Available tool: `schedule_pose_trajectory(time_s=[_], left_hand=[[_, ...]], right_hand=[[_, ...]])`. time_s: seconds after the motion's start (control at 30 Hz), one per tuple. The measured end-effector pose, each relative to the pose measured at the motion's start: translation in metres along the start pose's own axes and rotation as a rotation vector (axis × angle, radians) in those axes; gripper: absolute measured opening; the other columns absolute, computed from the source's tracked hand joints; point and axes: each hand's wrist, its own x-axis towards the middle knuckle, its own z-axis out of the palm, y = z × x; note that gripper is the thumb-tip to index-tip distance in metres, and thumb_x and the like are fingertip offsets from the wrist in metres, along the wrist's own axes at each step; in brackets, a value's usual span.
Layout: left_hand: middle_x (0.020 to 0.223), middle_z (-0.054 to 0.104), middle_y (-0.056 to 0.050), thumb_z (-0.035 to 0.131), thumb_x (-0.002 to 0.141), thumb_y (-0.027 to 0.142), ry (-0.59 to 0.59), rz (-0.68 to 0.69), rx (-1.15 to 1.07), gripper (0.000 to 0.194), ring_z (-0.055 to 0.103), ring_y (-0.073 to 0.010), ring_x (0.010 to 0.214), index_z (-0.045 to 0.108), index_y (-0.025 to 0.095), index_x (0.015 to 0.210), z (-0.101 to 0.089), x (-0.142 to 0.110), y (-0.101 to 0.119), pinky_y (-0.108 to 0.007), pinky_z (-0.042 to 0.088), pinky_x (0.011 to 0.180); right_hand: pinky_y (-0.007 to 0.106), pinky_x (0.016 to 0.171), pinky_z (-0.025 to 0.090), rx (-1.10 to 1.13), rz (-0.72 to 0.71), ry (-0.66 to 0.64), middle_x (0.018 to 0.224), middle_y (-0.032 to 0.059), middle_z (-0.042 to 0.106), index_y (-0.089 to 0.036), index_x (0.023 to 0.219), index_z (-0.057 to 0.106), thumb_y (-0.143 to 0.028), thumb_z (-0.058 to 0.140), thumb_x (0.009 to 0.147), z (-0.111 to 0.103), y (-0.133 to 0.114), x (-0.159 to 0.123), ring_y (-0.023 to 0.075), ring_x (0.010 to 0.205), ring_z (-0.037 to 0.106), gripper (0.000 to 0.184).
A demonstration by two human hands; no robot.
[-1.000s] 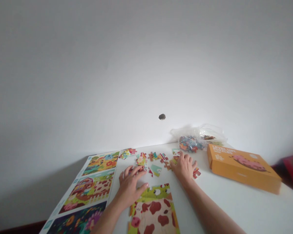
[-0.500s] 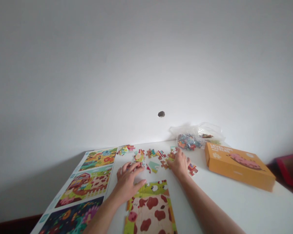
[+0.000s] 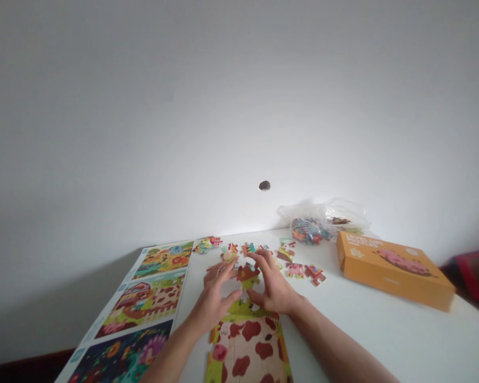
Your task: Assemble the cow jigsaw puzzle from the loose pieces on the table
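Observation:
Low in the middle lies a partly joined jigsaw puzzle (image 3: 251,351) with a spotted cow and sheep on green. Just above its top edge is a brown-and-green puzzle piece (image 3: 248,276), pinched between thumb and fingers of my right hand (image 3: 277,287). My left hand (image 3: 211,298) is on the other side, fingers spread and thumb over the puzzle's upper left corner. It appears to hold nothing, though loose pieces lie partly hidden under its fingers. Behind both hands are more loose puzzle pieces (image 3: 229,250), partly covered by my right fingers.
A printed picture sheet (image 3: 179,282) with several scenes lies along the left. To the right are a pink pig piece (image 3: 294,270) and a red-and-purple piece (image 3: 314,273). Clear plastic bags of pieces (image 3: 309,230) rest by the wall, beside an orange puzzle box (image 3: 395,268).
My right hand has moved left from the right-hand pieces to the puzzle's top edge, bringing the brown-and-green piece. The pig piece is now uncovered. My left hand has shifted slightly right.

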Motion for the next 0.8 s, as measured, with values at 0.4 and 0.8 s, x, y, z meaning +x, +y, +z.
schedule_pose_trajectory(time_s=[0.4, 0.8], left_hand=[[0.113, 0.065, -0.009, 0.058, 0.090, 0.033, 0.089, -0.076, -0.192, 0.035, 0.067, -0.0224, 0.100, 0.064, 0.024, 0.123, 0.004, 0.005, -0.005, -0.040, 0.056, 0.093], [0.107, 0.067, -0.008, 0.057, 0.091, 0.035, 0.121, -0.047, -0.077, 0.041, 0.065, -0.0229, 0.100, 0.059, 0.026, 0.131, 0.002, 0.005, -0.007, -0.043, 0.053, 0.095]], right_hand=[[0.046, 0.106, 0.037, -0.130, -0.009, -0.081, 0.136, 0.0131, 0.044, -0.024, 0.147, 0.031, -0.024, 0.067, 0.077, 0.000, -0.001, 0.001, 0.0291, 0.126, 0.043, 0.078], [0.035, 0.091, 0.044, -0.094, 0.044, -0.074, 0.095, 0.0039, 0.068, -0.025, 0.136, 0.049, -0.024, 0.059, 0.090, 0.005, 0.005, 0.001, 0.0202, 0.091, 0.060, 0.047]])
